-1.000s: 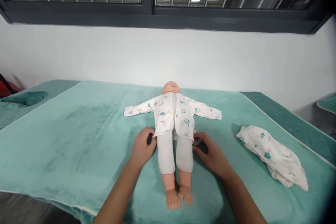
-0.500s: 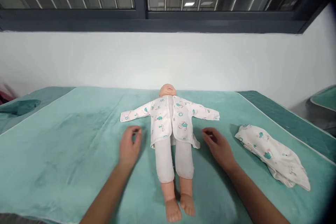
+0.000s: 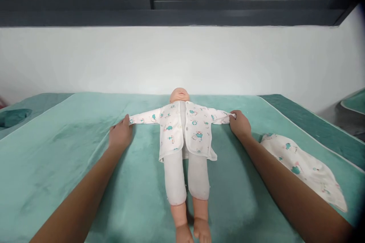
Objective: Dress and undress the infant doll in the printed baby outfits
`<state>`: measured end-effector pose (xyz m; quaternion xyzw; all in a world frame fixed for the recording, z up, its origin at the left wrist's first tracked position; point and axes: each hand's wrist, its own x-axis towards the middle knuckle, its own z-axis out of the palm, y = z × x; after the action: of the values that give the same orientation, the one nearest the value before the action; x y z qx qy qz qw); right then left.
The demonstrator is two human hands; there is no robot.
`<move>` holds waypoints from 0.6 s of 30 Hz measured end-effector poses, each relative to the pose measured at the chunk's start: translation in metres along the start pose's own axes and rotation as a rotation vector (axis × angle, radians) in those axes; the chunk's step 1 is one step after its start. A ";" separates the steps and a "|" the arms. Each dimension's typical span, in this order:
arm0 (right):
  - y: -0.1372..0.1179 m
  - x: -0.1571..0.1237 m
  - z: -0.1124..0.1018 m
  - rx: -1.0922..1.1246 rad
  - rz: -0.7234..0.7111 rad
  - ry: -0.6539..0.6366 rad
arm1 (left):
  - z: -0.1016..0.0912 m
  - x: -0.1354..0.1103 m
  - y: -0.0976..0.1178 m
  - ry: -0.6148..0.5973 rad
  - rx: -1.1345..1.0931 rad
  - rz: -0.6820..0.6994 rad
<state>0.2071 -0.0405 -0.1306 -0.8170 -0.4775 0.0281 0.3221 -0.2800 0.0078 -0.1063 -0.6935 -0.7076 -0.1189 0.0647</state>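
A baby doll (image 3: 182, 152) lies on its back on the teal towel (image 3: 71, 148), head toward the wall, bare feet toward me. It wears a white printed jacket (image 3: 185, 129) with both sleeves stretched out sideways, and white leggings. My left hand (image 3: 120, 134) is closed on the cuff of the sleeve on the left. At the other cuff my right hand (image 3: 240, 125) is closed on the sleeve end. Both arms reach forward on either side of the doll.
A folded garment (image 3: 305, 167) of the same white print lies on the towel at the right, beside my right forearm. A dark green cloth (image 3: 13, 117) sits at the far left. A white wall and a barred window rise behind the table.
Both hands left the jacket's hem beside the doll's hips, moved outward and forward, and now grip the two sleeve cuffs. The view has shifted closer to the doll.
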 end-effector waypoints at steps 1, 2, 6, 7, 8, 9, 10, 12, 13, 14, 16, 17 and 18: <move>0.001 0.002 0.001 0.009 0.008 0.006 | 0.001 0.000 0.000 0.002 0.015 -0.010; 0.002 0.003 0.001 0.016 0.019 0.015 | 0.001 -0.001 0.000 0.007 0.025 -0.017; 0.005 0.002 0.000 0.023 0.070 0.065 | 0.001 -0.007 0.001 0.042 0.032 -0.033; 0.006 0.001 0.000 0.021 0.071 0.076 | 0.002 -0.008 0.002 0.048 0.032 -0.040; 0.006 0.000 -0.001 0.019 0.064 0.087 | 0.002 -0.008 0.002 0.056 0.034 -0.051; 0.006 -0.001 -0.002 0.016 0.051 0.101 | 0.002 -0.009 0.002 0.061 0.035 -0.062; 0.005 -0.003 -0.003 0.013 0.035 0.120 | 0.003 -0.009 0.002 0.066 0.033 -0.071; 0.002 -0.006 -0.004 0.003 -0.002 0.166 | 0.004 -0.008 0.002 0.070 0.016 -0.073; 0.000 -0.008 -0.005 0.000 -0.036 0.188 | 0.004 -0.008 0.002 0.075 0.001 -0.075; -0.003 -0.011 -0.005 0.002 -0.093 0.208 | 0.005 -0.008 0.002 0.085 -0.019 -0.082; -0.010 -0.018 -0.004 0.030 -0.271 0.222 | 0.005 -0.008 0.002 0.115 -0.055 -0.113; -0.014 -0.022 -0.004 0.061 -0.375 0.216 | 0.004 -0.008 0.002 0.129 -0.068 -0.133; -0.019 -0.027 -0.003 0.103 -0.474 0.200 | 0.004 -0.008 0.002 0.139 -0.076 -0.151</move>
<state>0.1788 -0.0573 -0.1251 -0.6637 -0.6192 -0.1050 0.4064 -0.2779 0.0014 -0.1118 -0.6304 -0.7465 -0.1981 0.0781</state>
